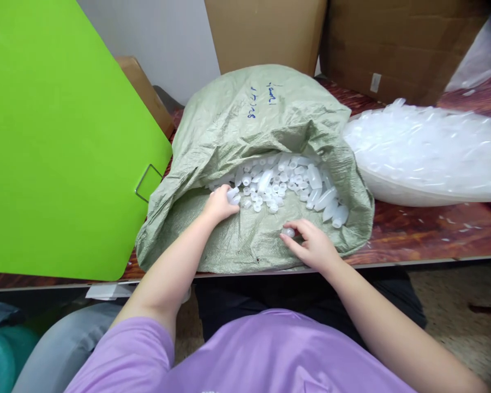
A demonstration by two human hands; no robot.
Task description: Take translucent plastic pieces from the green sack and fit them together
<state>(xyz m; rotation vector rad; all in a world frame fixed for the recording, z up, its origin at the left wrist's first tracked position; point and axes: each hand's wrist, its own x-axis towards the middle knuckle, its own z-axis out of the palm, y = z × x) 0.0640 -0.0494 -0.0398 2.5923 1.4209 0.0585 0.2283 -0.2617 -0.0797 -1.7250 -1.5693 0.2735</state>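
A pale green woven sack (pixel 229 128) lies on its side with its mouth towards me, blue handwriting on top. Inside the mouth is a heap of small translucent white plastic bottles (pixel 265 181). My left hand (pixel 220 205) is at the left end of the heap, its fingers closed round a couple of the bottles (pixel 232 195). Over the sack's front flap, my right hand (pixel 309 243) pinches one small translucent bottle (pixel 288 232) between thumb and fingers. Most of that bottle is hidden, apart from one rounded end.
A bulging clear bag (pixel 429 155) of similar white pieces rests at the right on the reddish wooden table (pixel 409 232). A bright green board (pixel 65 142) stands at the left. Cardboard boxes (pixel 393 46) line the back. A teal bin (pixel 8 355) is at the lower left.
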